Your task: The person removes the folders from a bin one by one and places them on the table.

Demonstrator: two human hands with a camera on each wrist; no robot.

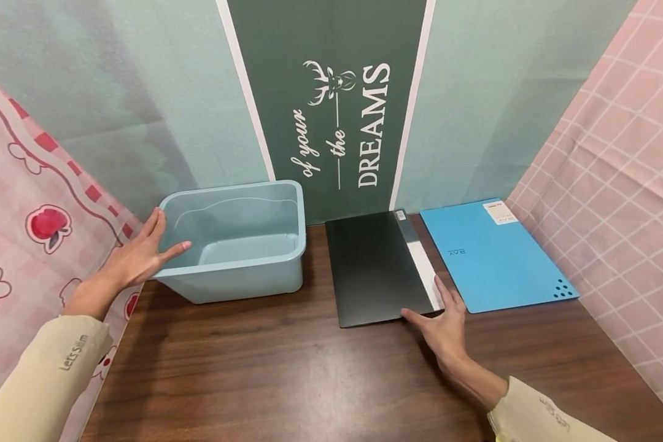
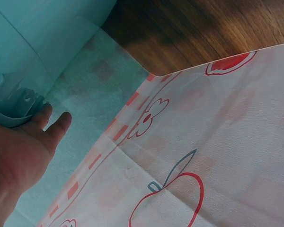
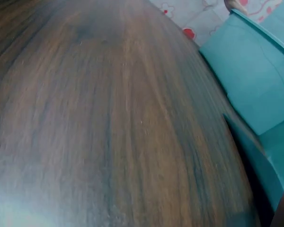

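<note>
A light blue plastic bin (image 1: 237,279) stands on the left of the table. My left hand (image 1: 138,252) rests at its left rim, fingers extended and thumb reaching over the opening. In the left wrist view, the left hand (image 2: 23,153) touches the bin's rim. A black folder (image 1: 376,270) with a white strip along its right side lies right of the bin. My right hand (image 1: 444,325) grips its near right corner, thumb at the near edge and fingers on the strip. In the right wrist view, a dark shadow runs under the edge of the folder (image 3: 255,153).
A bright blue folder (image 1: 492,258) with a white label lies on the wooden table (image 1: 287,374) to the right. A green printed cloth (image 1: 337,37) hangs at the back. Pink patterned cloths line the left and right sides.
</note>
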